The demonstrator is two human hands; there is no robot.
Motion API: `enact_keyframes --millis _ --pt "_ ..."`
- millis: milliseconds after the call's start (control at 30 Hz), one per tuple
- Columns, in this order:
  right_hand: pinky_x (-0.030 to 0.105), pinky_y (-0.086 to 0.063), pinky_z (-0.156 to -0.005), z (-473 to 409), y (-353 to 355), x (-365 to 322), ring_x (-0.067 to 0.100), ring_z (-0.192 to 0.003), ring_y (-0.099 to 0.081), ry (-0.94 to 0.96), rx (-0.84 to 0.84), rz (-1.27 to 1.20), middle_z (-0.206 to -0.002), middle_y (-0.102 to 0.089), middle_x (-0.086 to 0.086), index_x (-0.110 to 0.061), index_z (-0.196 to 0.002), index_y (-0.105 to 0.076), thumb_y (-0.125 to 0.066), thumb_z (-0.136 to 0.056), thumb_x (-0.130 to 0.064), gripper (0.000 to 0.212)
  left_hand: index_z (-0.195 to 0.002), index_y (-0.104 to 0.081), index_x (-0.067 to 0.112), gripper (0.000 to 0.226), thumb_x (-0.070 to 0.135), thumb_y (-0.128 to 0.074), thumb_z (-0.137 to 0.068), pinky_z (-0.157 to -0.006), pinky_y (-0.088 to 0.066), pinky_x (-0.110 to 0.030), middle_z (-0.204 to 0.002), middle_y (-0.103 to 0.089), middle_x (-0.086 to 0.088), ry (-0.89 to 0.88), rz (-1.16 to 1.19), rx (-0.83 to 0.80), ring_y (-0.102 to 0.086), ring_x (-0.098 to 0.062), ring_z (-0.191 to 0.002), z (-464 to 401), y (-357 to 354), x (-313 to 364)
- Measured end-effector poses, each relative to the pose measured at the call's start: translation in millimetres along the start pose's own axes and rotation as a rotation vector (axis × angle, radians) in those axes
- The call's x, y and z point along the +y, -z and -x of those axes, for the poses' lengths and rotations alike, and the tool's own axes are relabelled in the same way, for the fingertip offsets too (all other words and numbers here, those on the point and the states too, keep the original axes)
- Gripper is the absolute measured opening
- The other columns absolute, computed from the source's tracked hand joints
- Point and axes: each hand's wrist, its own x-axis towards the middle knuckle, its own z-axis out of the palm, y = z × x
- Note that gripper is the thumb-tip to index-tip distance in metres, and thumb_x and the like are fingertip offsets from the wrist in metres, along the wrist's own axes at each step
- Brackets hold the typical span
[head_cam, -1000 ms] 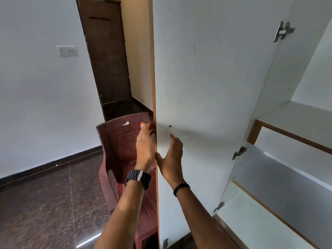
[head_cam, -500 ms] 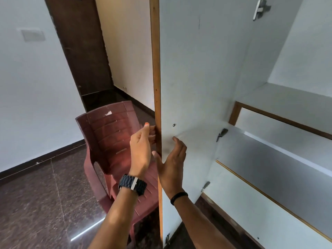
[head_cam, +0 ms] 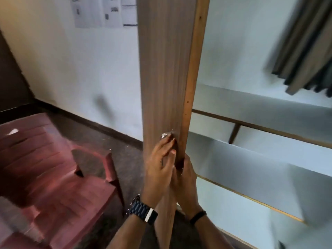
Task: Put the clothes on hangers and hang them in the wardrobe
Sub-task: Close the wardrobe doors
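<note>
White wall behind; both hands' grip, left hand [head_cam: 159, 164], right hand [head_cam: 186, 178], clasps wardrobe door [head_cam: 165, 78] edge.

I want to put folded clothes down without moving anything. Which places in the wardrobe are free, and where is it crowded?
Free: the white shelves right of the wardrobe door, below the hanging clothes. The red chair seat to the left looks bare too. Crowded: the door edge, where the left hand and right hand both hold it.
</note>
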Motion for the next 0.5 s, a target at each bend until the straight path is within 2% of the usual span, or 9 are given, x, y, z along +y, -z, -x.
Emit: enact_keyframes --millis 67,133,167,233,333,400,500 --pt "0.024 -0.051 -0.089 -19.9 37.9 17.8 0.004 -0.098 -0.061 -0.001 0.039 0.060 -0.112 -0.061 -0.009 -0.024 -0.123 -0.048 -0.053 -0.093 -0.035 0.033 -0.130 -0.049 0.031 0.040 0.012 -0.051 -0.095 -0.112 -0.034 -0.024 -0.150 -0.029 0.017 -0.095 -0.177 -0.084 -0.030 0.004 -0.136 -8.6 -42.6 -1.1" --pt "0.022 -0.051 -0.091 -45.0 75.1 33.7 0.004 -0.105 -0.061 -0.014 0.058 0.064 -0.117 -0.060 -0.012 -0.027 -0.126 -0.044 -0.054 -0.091 -0.037 0.038 -0.137 -0.043 0.029 0.048 0.008 -0.051 -0.095 -0.110 -0.024 -0.009 -0.153 -0.018 0.020 -0.191 -0.344 -0.147 -0.020 0.012 -0.135 -22.2 -82.7 -3.7" --pt "0.020 -0.050 -0.091 -56.3 88.3 41.0 0.002 -0.107 -0.060 -0.013 0.057 0.072 -0.119 -0.059 -0.014 -0.026 -0.128 -0.043 -0.054 -0.092 -0.034 0.038 -0.140 -0.042 0.028 0.050 0.010 -0.051 -0.094 -0.107 -0.027 -0.010 -0.154 -0.018 0.017 -0.237 -0.458 -0.165 -0.023 0.009 -0.130 -29.7 -95.6 -8.0" --pt "0.015 -0.049 -0.088 -83.1 119.8 55.5 -0.002 -0.108 -0.059 -0.020 0.064 0.100 -0.120 -0.058 -0.015 -0.027 -0.128 -0.043 -0.053 -0.095 -0.028 0.034 -0.139 -0.047 0.023 0.052 0.015 -0.050 -0.087 -0.096 -0.039 -0.024 -0.152 -0.033 0.006 -0.319 -0.659 -0.175 -0.037 -0.010 -0.116 -49.9 -127.5 -13.6" --pt "0.013 -0.049 -0.091 -123.8 155.4 72.1 -0.005 -0.105 -0.058 -0.045 0.057 0.128 -0.118 -0.056 -0.021 -0.031 -0.125 -0.043 -0.052 -0.097 -0.022 0.031 -0.133 -0.053 0.014 0.056 0.022 -0.054 -0.078 -0.095 -0.048 -0.046 -0.143 -0.048 -0.007 -0.419 -0.789 -0.232 -0.050 -0.034 -0.123 -81.7 -171.2 -24.2" --pt "0.006 -0.047 -0.085 -149.5 172.2 80.9 -0.007 -0.101 -0.056 -0.069 0.062 0.148 -0.115 -0.053 -0.026 -0.035 -0.122 -0.041 -0.052 -0.097 -0.021 0.031 -0.133 -0.053 0.011 0.057 0.020 -0.064 -0.078 -0.098 -0.044 -0.048 -0.142 -0.048 -0.010 -0.491 -0.820 -0.256 -0.050 -0.034 -0.127 -101.5 -196.4 -36.2" --pt "0.004 -0.043 -0.082 -182.7 189.1 93.1 0.000 -0.109 -0.053 -0.099 0.102 0.164 -0.120 -0.051 -0.021 -0.036 -0.123 -0.040 -0.051 -0.096 -0.024 0.032 -0.137 -0.048 0.010 0.070 0.014 -0.078 -0.074 -0.099 -0.038 -0.040 -0.145 -0.044 -0.011 -0.490 -0.790 -0.286 -0.049 -0.034 -0.128 -129.3 -227.4 -52.7"
